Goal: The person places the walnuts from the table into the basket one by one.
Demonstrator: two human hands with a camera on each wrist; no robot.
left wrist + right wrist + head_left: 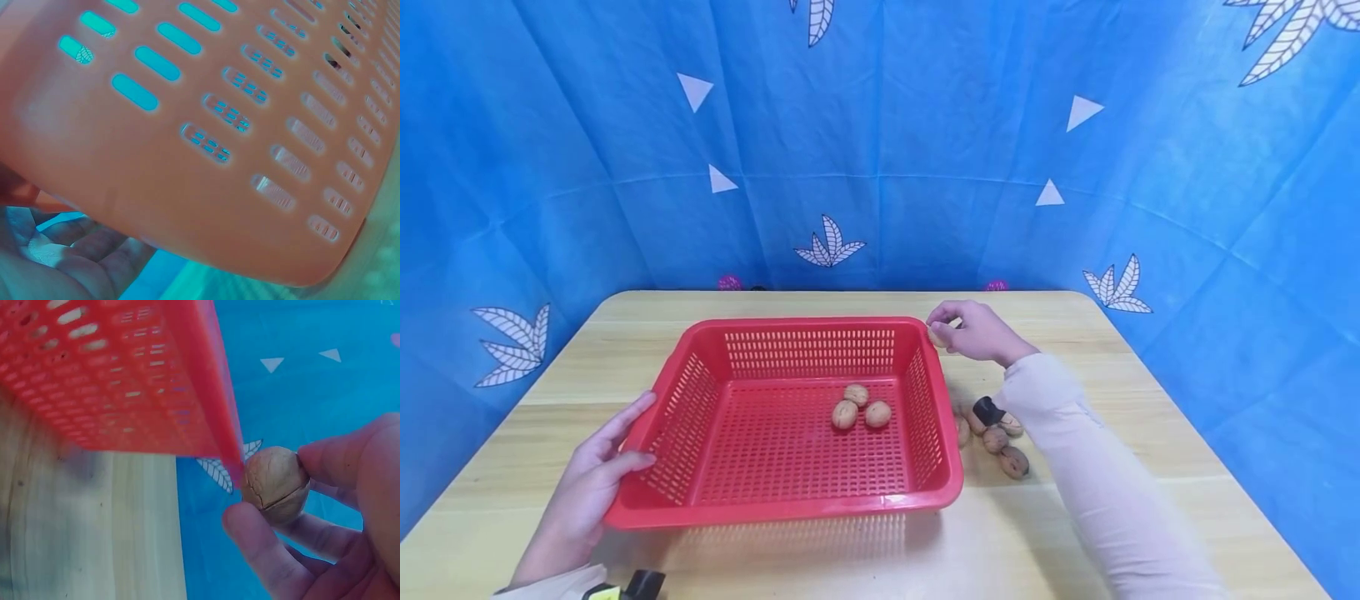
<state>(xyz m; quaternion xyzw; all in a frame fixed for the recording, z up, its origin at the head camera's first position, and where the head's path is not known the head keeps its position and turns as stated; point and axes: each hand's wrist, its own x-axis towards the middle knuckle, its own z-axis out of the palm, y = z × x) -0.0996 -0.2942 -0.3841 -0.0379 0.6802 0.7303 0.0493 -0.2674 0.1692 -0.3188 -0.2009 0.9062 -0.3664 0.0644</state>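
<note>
I note the right hand pinching a round brown walnut, right of centre, beside the red rectangular plastic basket; the left hand grips its left rim. A rim snag could drop the walnut.

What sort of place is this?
Probably a makeshift indoor workspace, perhaps set up for filming: a patterned blue cloth forms the backdrop to a wooden table, where there are walnuts and a red basket.

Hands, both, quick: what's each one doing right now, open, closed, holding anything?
Left hand: closed on the left rim of the basket.
Right hand: closed, pinching a walnut by the basket's right rim.
</note>
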